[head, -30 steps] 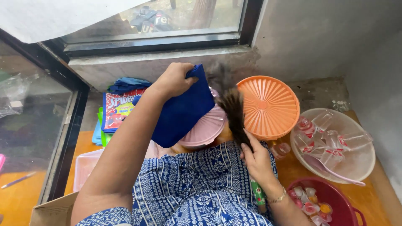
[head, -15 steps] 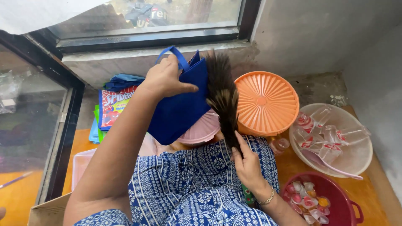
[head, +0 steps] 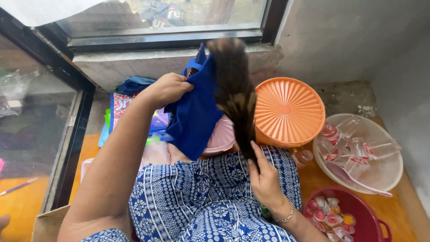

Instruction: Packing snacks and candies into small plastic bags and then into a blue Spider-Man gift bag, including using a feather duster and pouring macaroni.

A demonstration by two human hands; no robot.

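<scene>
Orange wooden counter (head: 394,210) below the window carries everything we list here.

Blue fabric bag (head: 195,114): soft cloth, held up above the counter's middle, hanging limp from our left hand (head: 166,88), whose fingers are closed in a pinch on its upper edge near the loop handles.

Brown bristle brush (head: 235,96): long axis running near-far, fanned tip toward the window, lying just right of the bag and touching it; our right hand (head: 265,179) grips its near end, fingers wrapped (the nearer hand to it).

Ribbed orange plastic lid (head: 286,110), round, toward the far right corner.

Clear bowl (head: 394,172) of small cups at the right edge; red basin (head: 358,210) nearer us.
</scene>
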